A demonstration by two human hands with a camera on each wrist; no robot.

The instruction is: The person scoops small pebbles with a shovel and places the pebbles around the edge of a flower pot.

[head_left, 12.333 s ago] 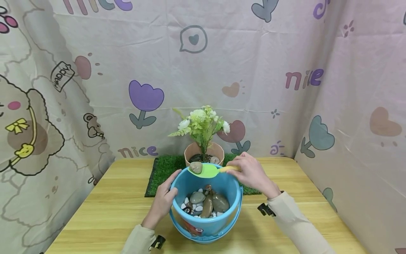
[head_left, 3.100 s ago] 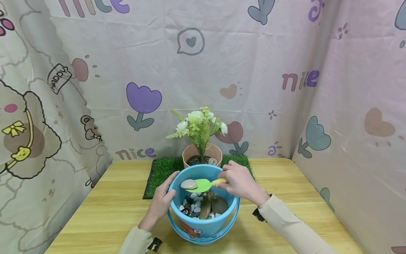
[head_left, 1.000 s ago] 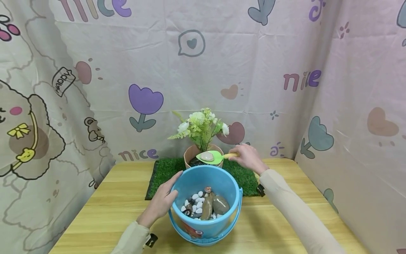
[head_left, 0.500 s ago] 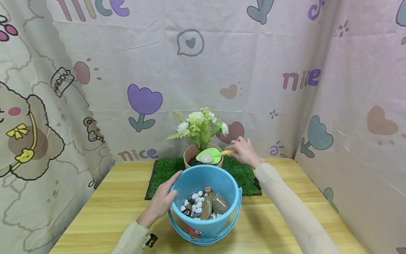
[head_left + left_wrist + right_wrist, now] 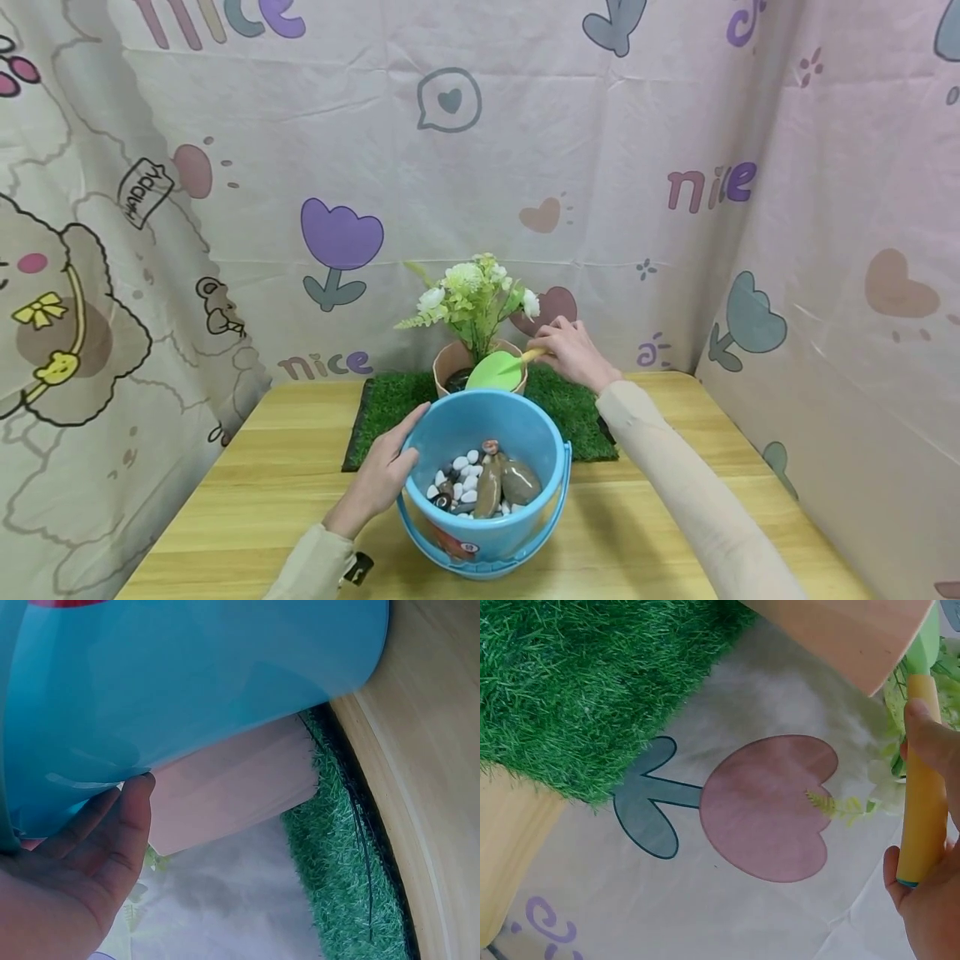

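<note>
My right hand grips the yellow handle of a small toy shovel. Its green blade tilts downward over the peach flowerpot, and no stone shows on it. White flowers with green leaves stand in the pot; a dark stone shows inside, the rest hidden by the blade and bucket. My left hand holds the left rim of a blue bucket, its fingers against the outer wall in the left wrist view. White pebbles and larger brown stones lie in the bucket.
The pot stands behind the bucket on a green artificial grass mat. A wooden table carries everything. Behind and at both sides hangs a printed cloth. The bucket's handle hangs down at the front.
Earlier the shovel carried a pale stone from the bucket to over the pot. Since then the blade has tipped down and the stone has left it. The left hand stays on the rim.
</note>
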